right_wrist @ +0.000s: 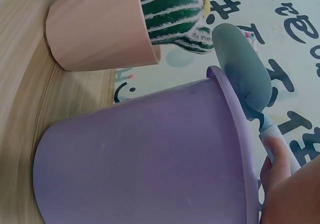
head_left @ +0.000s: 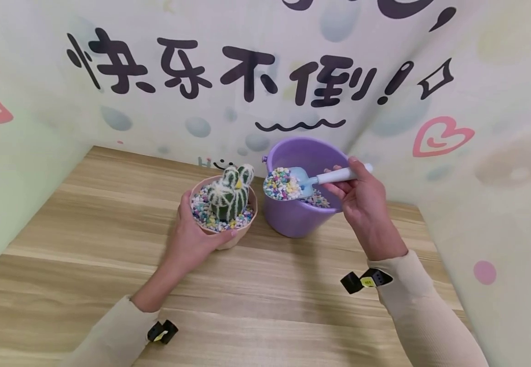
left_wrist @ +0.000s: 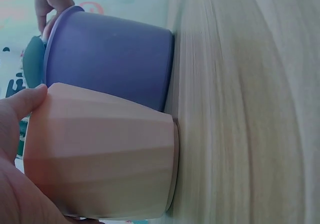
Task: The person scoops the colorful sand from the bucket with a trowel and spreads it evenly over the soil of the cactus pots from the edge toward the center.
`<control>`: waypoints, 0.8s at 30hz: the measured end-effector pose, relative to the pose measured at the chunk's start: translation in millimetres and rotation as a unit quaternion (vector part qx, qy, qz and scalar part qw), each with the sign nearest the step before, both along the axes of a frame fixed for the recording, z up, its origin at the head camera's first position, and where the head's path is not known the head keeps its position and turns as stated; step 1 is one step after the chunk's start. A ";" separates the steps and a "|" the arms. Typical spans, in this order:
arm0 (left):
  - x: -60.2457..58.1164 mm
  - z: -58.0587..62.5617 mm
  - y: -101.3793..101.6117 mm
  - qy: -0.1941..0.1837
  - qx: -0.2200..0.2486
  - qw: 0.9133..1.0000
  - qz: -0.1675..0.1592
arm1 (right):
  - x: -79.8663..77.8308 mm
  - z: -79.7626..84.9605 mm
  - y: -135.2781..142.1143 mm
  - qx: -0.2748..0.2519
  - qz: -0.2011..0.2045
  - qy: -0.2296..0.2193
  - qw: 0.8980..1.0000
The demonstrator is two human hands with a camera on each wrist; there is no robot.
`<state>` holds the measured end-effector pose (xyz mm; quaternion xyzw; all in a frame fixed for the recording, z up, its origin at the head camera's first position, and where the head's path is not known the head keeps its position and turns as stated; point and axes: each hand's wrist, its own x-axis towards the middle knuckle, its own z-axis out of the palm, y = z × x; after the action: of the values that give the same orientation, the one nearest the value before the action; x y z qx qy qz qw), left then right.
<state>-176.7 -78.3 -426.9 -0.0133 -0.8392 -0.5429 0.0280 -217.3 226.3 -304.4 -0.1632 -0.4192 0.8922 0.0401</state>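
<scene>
My left hand [head_left: 196, 232] grips a pink faceted flowerpot [left_wrist: 105, 154] by its side, thumb near the rim. In the pot stands a green cactus [head_left: 230, 199] with white fuzzy ribs, ringed by colourful pebbles [head_left: 201, 214]. My right hand [head_left: 362, 196] holds a small blue shovel [right_wrist: 242, 66] by its pale handle [head_left: 339, 175]. Its scoop carries a heap of mixed-colour pebbles [head_left: 281, 184] over the left rim of a purple bucket [head_left: 293, 219]. More pebbles [head_left: 318, 199] lie inside the bucket. In the right wrist view the scoop's underside shows just beyond the rim.
Pot and bucket stand side by side on a wood-grain table [head_left: 247, 306], near its back edge. Behind them rises a pale wall covering [head_left: 229, 117] with large dark lettering. Another wall [head_left: 499, 214] borders the table on the right.
</scene>
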 end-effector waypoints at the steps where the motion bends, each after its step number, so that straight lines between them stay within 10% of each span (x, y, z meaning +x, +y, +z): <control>1: 0.4 -0.1 0.4 -0.001 -0.001 1.000 0.002 | -0.4 -0.2 -0.9 0.002 0.001 0.002 1.000; 24: 1.2 0.0 0.7 -0.012 0.007 1.000 0.001 | -8.8 4.0 -13.8 0.055 -0.015 0.030 0.998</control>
<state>-175.6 -77.6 -426.9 -0.0052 -0.8357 -0.5489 0.0186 -226.1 212.5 -300.4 -0.1403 -0.4638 0.8716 0.0746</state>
